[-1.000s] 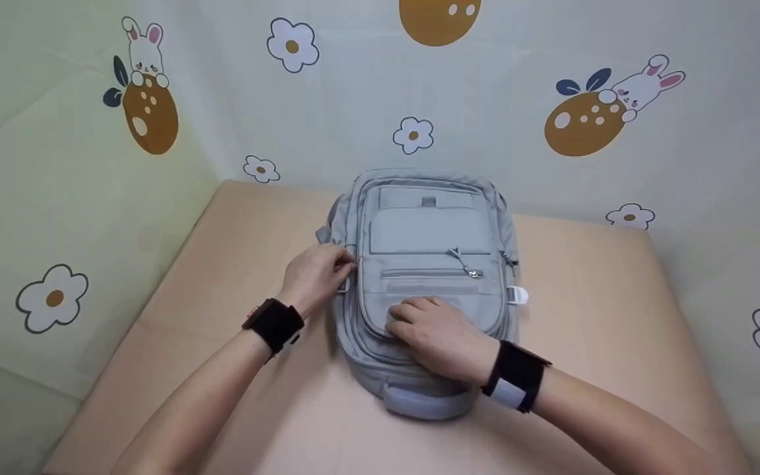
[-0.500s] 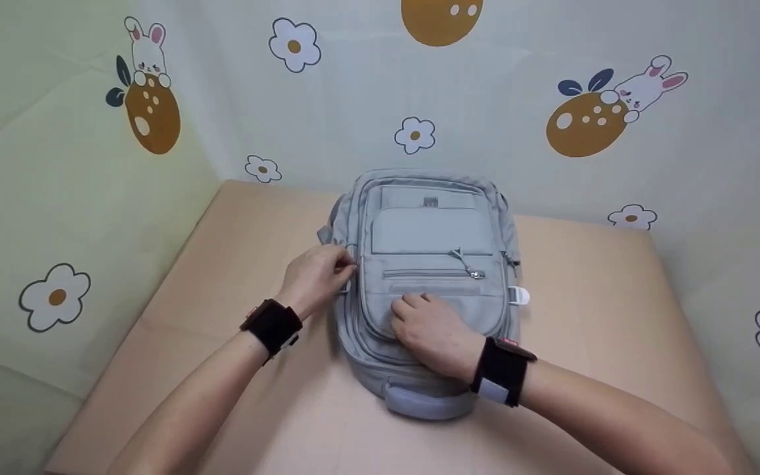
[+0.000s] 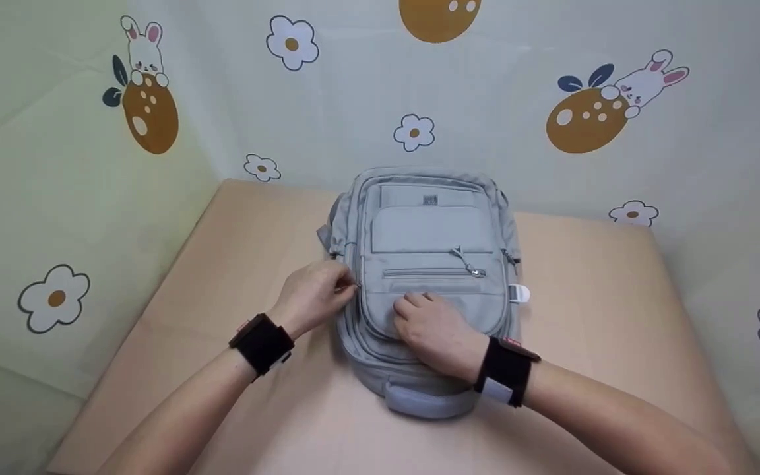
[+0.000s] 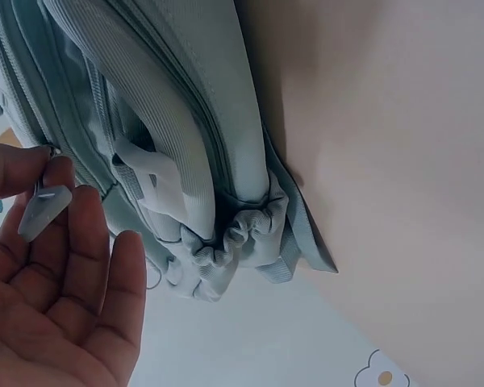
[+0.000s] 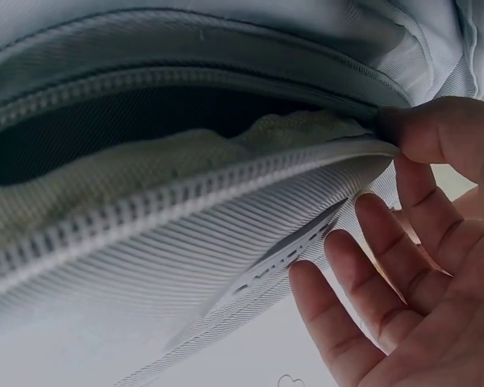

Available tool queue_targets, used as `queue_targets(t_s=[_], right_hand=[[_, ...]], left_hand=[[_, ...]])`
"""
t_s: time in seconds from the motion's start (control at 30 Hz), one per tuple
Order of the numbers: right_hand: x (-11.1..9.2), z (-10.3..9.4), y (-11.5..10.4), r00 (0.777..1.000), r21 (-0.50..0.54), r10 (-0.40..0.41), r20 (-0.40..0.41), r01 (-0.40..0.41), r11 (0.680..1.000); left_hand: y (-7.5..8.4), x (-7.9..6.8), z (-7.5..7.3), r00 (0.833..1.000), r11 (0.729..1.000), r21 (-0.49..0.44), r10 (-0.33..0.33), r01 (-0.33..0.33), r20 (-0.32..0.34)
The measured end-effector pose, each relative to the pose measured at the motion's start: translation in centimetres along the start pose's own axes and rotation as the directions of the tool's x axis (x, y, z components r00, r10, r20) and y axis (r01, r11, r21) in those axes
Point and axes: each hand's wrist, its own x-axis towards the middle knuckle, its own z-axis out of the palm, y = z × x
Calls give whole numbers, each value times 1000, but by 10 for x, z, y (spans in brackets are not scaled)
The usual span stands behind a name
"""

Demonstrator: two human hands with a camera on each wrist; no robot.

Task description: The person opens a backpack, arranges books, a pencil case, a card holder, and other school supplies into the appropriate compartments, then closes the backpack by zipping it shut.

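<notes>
A grey-green backpack (image 3: 429, 231) lies front side up, its top handle (image 3: 429, 402) toward me. At its left side, my left hand (image 3: 314, 293) pinches a zipper at the front pocket's seam. The left wrist view shows the pale zipper pull (image 4: 44, 211) hanging between thumb and fingers. My right hand (image 3: 438, 333) holds the near edge of the front pocket. In the right wrist view, its thumb reaches into the gaping pocket opening (image 5: 185, 109) and the fingers lie outside the toothed edge (image 5: 185, 193). Pale fabric (image 5: 145, 165) shows inside.
The backpack lies on a light wood-coloured table (image 3: 235, 237). Behind and to the left hangs a pale cloth backdrop (image 3: 340, 99) printed with flowers and rabbits. A white tag (image 3: 520, 293) sticks out from the bag's right side.
My left hand has slid down the bag's left side toward me, pinching the zipper pull. My right hand has shifted slightly right and stays at the pocket edge. The bag holds its place.
</notes>
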Motion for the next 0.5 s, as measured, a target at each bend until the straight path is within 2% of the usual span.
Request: queue_targets(t_s=[0.23, 0.37, 0.5], right_hand=[[-15, -5, 5, 998, 140, 48, -47, -41, 989], [-35, -9, 14, 990, 212, 87, -107, -63, 975], [-58, -6, 26, 981, 236, 115, -157, -76, 969]], left_hand=[[0, -3, 1, 1000, 1000, -9, -4, 4, 4], [-1, -3, 2, 1000, 999, -23, -29, 29, 8], [-2, -4, 2, 998, 998, -32, -60, 60, 22]])
